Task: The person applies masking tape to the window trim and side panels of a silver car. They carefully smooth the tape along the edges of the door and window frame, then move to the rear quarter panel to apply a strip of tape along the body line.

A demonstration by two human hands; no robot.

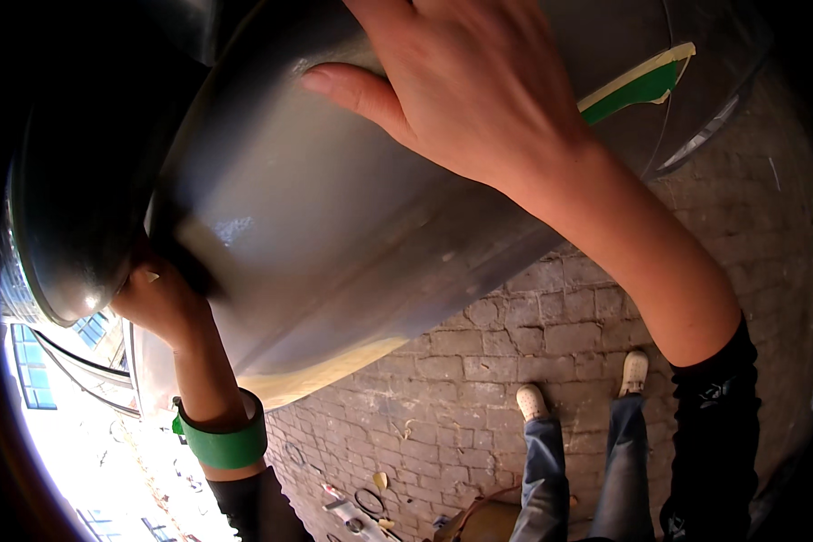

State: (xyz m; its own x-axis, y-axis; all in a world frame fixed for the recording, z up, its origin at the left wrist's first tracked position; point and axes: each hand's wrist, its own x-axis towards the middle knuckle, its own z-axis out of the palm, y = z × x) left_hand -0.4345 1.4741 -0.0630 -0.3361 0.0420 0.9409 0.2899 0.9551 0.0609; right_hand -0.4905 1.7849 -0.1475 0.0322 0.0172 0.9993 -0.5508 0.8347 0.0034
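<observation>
A large, curved, grey vehicle body panel (334,226) fills the upper middle. My right hand (479,99) lies over its upper part, thumb spread out to the left; the other fingertips run out of the picture at the top. To the left, my left hand (163,303) is at the panel's edge, beside a dark rounded part (81,262). Its fingers are mostly hidden in shadow there. Around my left wrist hangs a roll of green tape (230,444). A strip of green tape with a beige edge (641,86) is stuck on the panel, right of my right hand.
Below is a floor of paving bricks (479,379), where my feet in light shoes (533,402) stand. Several small items, a dark ring (369,501) among them, lie by a brownish bag-like object (488,519). Bright daylight and window panes (32,366) show at lower left.
</observation>
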